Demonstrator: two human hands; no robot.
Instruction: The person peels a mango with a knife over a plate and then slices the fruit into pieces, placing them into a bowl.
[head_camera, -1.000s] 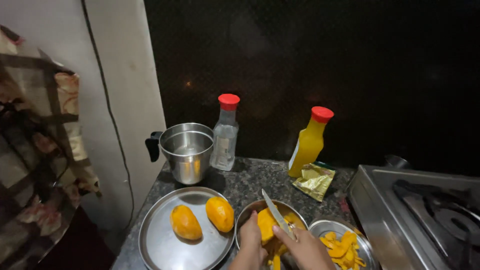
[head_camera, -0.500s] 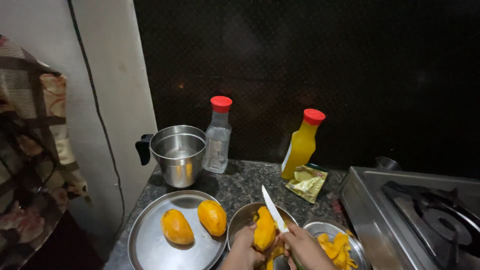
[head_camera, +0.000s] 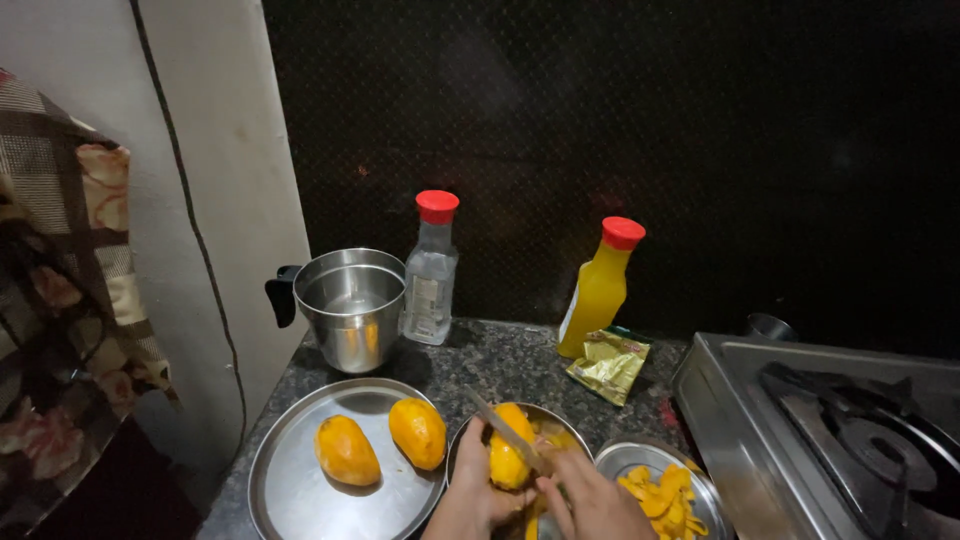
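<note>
Near edge, centre: left hand (head_camera: 478, 495) clamped around a peeled yellow mango (head_camera: 507, 458), holding it upright over a small steel bowl (head_camera: 560, 420). Right hand (head_camera: 590, 500) just beside it, fingers wrapped on the handle of a knife (head_camera: 503, 430) — blade slants up and to the left, lying against the mango's right side. The two hands sit close together, touching or nearly so; lower parts are cut off by the frame edge.

Left of the bowl: a wide round steel plate (head_camera: 290, 490) on the dark speckled surface (head_camera: 500, 360), carrying two more peeled mangoes (head_camera: 346, 451) side by side, near each other but apart.

Right of the bowl: a second small steel dish (head_camera: 625, 455) holding yellow strips of mango peel (head_camera: 665, 498).

Far side of the surface, left to right — a steel pot (head_camera: 352, 308) with a black handle, a clear bottle with a red cap (head_camera: 431, 270) just beside the pot, then a yellow bottle with a red cap (head_camera: 600, 288), and a gold foil packet (head_camera: 610, 364) lying at its foot.

Far right: a steel gas stove (head_camera: 780, 420) with a black burner grate. Left edge: a patterned cloth (head_camera: 60, 300) hanging by a pale wall.
</note>
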